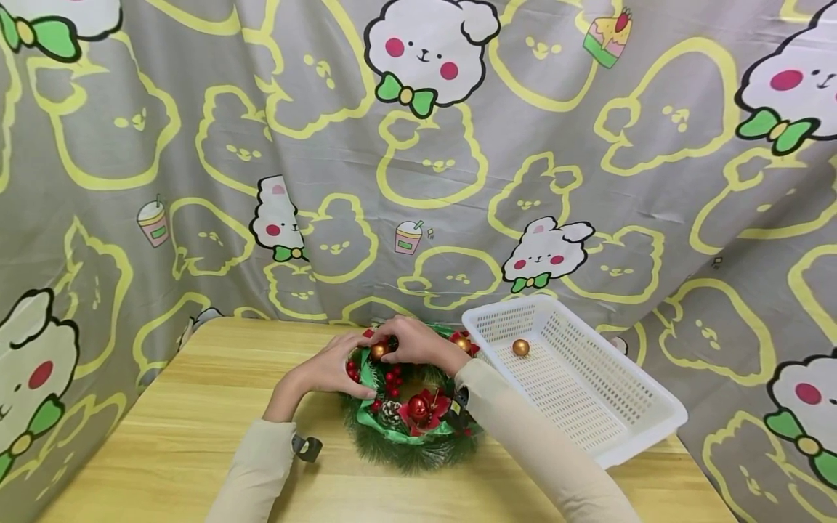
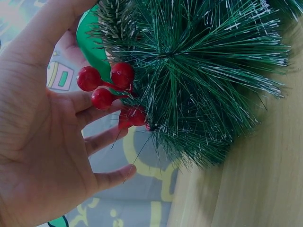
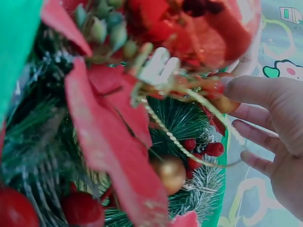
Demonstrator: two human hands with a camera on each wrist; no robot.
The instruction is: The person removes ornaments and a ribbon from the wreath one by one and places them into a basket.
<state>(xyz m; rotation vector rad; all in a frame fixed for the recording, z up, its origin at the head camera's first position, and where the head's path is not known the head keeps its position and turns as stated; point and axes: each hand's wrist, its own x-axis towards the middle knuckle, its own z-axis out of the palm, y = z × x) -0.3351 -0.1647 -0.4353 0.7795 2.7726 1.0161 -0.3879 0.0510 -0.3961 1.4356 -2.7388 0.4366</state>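
Observation:
A green Christmas wreath (image 1: pixel 418 454) with green ribbon, red flowers, berries and a pinecone lies on the table. My right hand (image 1: pixel 418 341) reaches over its far side and pinches a gold bauble (image 1: pixel 379 352). In the right wrist view, the thumb (image 3: pixel 251 87) lies against that bauble (image 3: pixel 226 104), and a gold cord (image 3: pixel 173 139) loops by the fingers. My left hand (image 1: pixel 333 367) spreads along the wreath's left side, thumb toward me. Its fingers (image 2: pixel 111 139) extend behind red berries (image 2: pixel 122 75) in the left wrist view. Another gold bauble (image 3: pixel 169 175) hangs among the needles.
To the right stands a white plastic basket (image 1: pixel 654 436) with one gold bauble (image 1: pixel 520 348) in it. The wooden table (image 1: pixel 176 421) meets a grey patterned curtain (image 1: pixel 445 276) at its back edge.

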